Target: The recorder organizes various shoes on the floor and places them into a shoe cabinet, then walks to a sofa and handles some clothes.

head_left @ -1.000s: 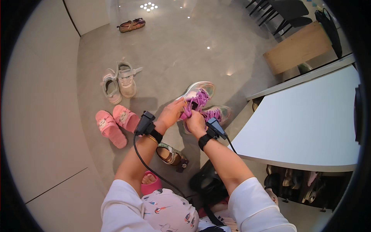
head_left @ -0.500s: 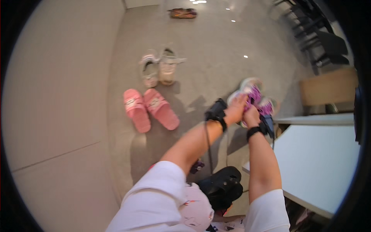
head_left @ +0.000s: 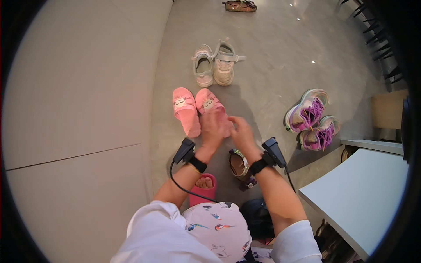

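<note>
A pair of pink slides, one slide (head_left: 186, 115) on the left and the other slide (head_left: 210, 100) beside it, lies on the floor, each with a cat face on its strap. My left hand (head_left: 212, 132) is over the right-hand slide, hiding much of it; motion smears its fingers. At that slide's right edge is my right hand (head_left: 242, 132), its fingers slightly curled and apart. Whether either hand touches the slide is unclear. Below my right hand stands a brown-lined shoe (head_left: 239, 165) with a dark ornament.
Pale strap sneakers (head_left: 224, 68) stand beyond the slides. Sneakers with purple laces (head_left: 312, 114) sit at right, near a white tabletop (head_left: 355, 193). A brown shoe (head_left: 240, 6) lies far off. A pale wall panel (head_left: 83, 96) borders the left; black shoes (head_left: 256, 215) are near my knee.
Both hands have left the purple-laced sneakers and moved left to the right-hand pink slide. Those sneakers now stand side by side on the floor. The view has shifted too.
</note>
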### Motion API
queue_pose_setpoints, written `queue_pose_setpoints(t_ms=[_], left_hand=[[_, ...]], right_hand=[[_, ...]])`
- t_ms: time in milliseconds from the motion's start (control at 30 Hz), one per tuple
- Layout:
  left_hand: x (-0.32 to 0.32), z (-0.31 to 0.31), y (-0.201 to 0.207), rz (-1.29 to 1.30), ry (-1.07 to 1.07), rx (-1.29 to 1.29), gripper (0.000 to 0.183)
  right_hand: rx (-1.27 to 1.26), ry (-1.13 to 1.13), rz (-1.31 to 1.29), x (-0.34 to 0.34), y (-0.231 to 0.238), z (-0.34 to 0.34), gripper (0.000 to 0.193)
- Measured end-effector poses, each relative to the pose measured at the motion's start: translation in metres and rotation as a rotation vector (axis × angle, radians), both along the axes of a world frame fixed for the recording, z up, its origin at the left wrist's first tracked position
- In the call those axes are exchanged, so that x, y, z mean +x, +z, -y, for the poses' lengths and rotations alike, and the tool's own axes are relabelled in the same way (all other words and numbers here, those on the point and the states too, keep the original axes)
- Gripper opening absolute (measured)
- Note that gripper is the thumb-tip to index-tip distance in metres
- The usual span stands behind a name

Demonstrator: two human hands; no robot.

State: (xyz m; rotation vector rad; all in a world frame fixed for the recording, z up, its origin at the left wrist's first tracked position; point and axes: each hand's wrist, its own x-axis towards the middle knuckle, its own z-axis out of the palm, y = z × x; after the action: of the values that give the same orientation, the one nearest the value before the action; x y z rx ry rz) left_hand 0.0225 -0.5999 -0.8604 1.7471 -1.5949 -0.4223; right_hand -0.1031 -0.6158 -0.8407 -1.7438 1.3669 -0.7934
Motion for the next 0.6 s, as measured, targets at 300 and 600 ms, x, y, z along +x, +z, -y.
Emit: queue_pose_setpoints(t_ms=[300, 600], left_hand=[[0.065, 0.035, -0.024, -0.191, 0.597, -0.066, 0.047], [0.089, 0.002, -0.060, -0.861, 0.753, 0.091, 0.031]], right_hand=[[0.755, 0.012, 0.480, 0.049, -0.021, 0.016, 0.053], [1.101, -0.239, 1.203, 0.038, -0.022, 0.024, 0.042]])
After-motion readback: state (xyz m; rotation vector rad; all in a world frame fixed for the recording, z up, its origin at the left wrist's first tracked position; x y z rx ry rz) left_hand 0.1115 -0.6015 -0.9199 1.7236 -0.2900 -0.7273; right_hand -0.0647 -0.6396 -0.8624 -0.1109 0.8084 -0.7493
